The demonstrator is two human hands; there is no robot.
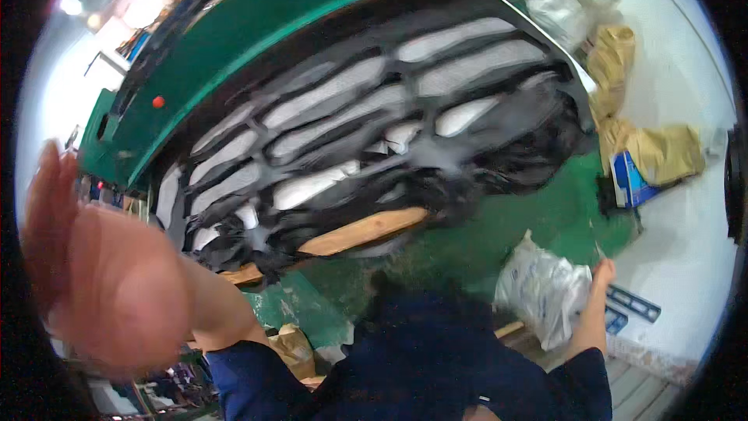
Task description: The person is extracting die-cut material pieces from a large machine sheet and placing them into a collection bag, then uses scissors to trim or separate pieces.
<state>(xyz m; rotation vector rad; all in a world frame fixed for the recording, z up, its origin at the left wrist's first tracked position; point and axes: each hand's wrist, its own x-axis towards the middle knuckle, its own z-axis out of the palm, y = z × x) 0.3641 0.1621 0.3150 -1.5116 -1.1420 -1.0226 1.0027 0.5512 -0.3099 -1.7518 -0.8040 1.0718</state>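
Note:
My left hand is raised close to the camera at the left, blurred and large, fingers stretched upward with nothing in it. My right hand reaches down at the lower right and ends at the edge of a crumpled white plastic bag; its fingers are too small to make out. Ahead lies a big black netted sheet with several long white patches showing through it, spread over a green machine bed. A wooden plank sticks out under its near edge.
Yellow-brown cloth and a blue box lie on the white floor at the right. Another white bag sits at the top right. A blue flat bar lies by my right hand. Green floor shows under the sheet's edge.

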